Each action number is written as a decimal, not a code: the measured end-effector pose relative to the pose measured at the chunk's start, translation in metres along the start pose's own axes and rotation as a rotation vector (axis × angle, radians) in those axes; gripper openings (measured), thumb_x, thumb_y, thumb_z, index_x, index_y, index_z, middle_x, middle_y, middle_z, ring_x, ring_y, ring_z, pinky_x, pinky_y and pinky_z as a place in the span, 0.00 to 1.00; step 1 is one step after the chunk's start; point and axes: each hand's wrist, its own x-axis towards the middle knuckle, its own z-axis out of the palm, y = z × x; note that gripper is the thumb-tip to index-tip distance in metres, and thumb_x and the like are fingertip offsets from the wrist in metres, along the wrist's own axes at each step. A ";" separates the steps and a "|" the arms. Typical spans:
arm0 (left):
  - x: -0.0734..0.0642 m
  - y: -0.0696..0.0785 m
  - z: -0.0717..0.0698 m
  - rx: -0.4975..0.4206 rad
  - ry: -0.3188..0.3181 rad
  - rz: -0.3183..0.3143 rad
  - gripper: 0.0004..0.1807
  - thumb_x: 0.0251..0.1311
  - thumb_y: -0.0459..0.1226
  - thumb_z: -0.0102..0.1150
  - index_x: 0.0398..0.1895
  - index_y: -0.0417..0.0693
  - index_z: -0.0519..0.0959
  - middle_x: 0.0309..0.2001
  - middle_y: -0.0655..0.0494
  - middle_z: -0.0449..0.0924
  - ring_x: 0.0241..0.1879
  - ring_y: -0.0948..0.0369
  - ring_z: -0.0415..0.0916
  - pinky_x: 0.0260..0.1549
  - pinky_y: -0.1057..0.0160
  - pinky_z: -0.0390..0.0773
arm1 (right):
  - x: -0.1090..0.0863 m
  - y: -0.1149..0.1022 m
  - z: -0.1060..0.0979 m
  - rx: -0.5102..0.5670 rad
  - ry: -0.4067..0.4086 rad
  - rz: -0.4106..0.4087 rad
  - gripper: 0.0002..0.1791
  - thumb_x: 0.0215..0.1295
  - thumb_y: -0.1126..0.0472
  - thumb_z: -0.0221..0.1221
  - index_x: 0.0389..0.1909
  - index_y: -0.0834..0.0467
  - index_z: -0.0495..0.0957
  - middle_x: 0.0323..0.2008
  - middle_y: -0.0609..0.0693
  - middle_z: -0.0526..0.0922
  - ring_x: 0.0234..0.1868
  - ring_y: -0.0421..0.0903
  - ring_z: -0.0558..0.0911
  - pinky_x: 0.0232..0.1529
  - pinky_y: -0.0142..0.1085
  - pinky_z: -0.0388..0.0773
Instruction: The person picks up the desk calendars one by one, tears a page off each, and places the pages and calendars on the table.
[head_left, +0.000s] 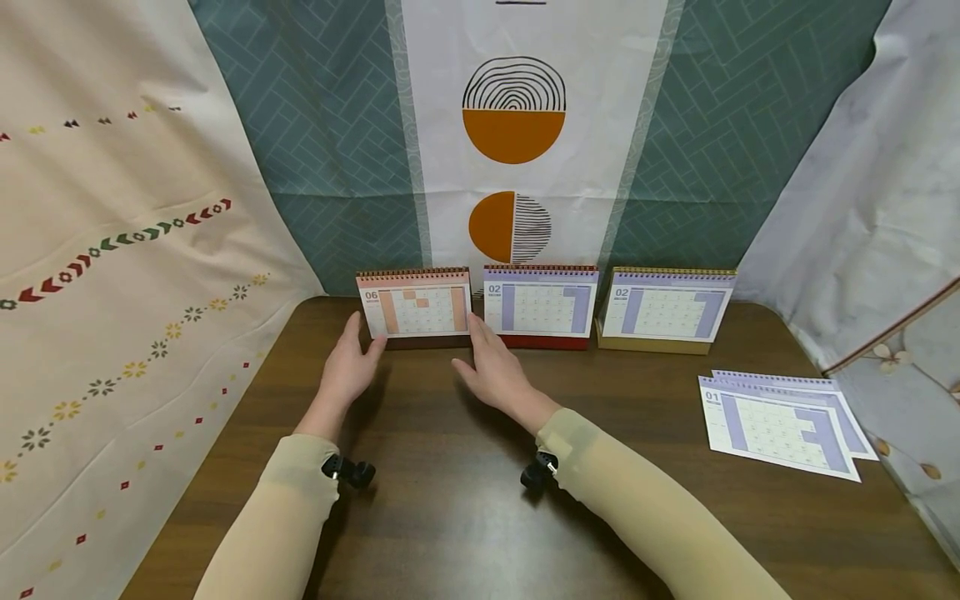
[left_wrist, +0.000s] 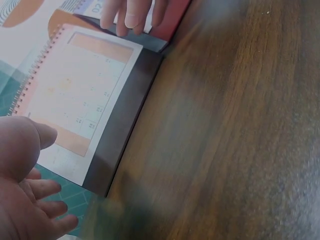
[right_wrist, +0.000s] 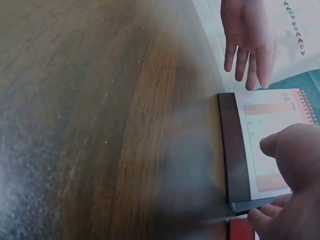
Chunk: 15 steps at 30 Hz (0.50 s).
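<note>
An orange desk calendar (head_left: 423,308) marked 06 stands on a dark brown base at the back of the table, a hand at either side. My left hand (head_left: 349,367) is by its left edge, fingers spread and the thumb in front of the page. Beside the right edge is my right hand (head_left: 495,371), its fingers extended into the narrow gap before a purple calendar (head_left: 543,307) with a red base. Both wrist views show the fingers loosely extended around the orange calendar (left_wrist: 87,90). Whether either hand touches it, I cannot tell.
Further right stands another purple calendar (head_left: 663,308) on a yellowish base. Loose purple calendar pages (head_left: 780,429) lie overlapping near the right edge of the brown wooden table (head_left: 450,517). Patterned cloths (head_left: 345,125) hang behind and at both sides.
</note>
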 end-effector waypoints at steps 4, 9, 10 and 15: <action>0.001 0.000 0.001 -0.012 -0.012 0.002 0.45 0.88 0.48 0.50 0.90 0.37 0.40 0.87 0.35 0.53 0.85 0.38 0.51 0.79 0.36 0.54 | 0.005 0.010 0.009 0.036 -0.009 0.013 0.49 0.85 0.47 0.59 0.90 0.64 0.42 0.88 0.62 0.51 0.86 0.58 0.56 0.82 0.52 0.59; 0.003 -0.001 0.001 -0.018 -0.016 0.020 0.42 0.88 0.48 0.50 0.90 0.39 0.44 0.86 0.36 0.57 0.84 0.38 0.54 0.78 0.34 0.57 | 0.003 -0.002 0.000 0.076 -0.042 0.069 0.49 0.85 0.50 0.60 0.89 0.65 0.42 0.88 0.64 0.50 0.86 0.60 0.57 0.81 0.53 0.60; 0.003 -0.001 0.002 -0.019 -0.014 0.022 0.42 0.87 0.47 0.50 0.90 0.40 0.45 0.85 0.36 0.57 0.83 0.37 0.54 0.77 0.34 0.57 | 0.004 -0.002 0.000 0.094 -0.045 0.075 0.49 0.85 0.51 0.60 0.89 0.65 0.42 0.88 0.64 0.50 0.86 0.60 0.57 0.81 0.53 0.59; 0.004 -0.003 0.003 -0.024 -0.014 0.002 0.41 0.87 0.48 0.50 0.90 0.40 0.46 0.85 0.36 0.58 0.83 0.37 0.54 0.77 0.34 0.57 | 0.011 0.011 0.007 0.209 -0.055 0.096 0.51 0.84 0.46 0.60 0.90 0.64 0.42 0.87 0.65 0.52 0.85 0.60 0.58 0.82 0.53 0.58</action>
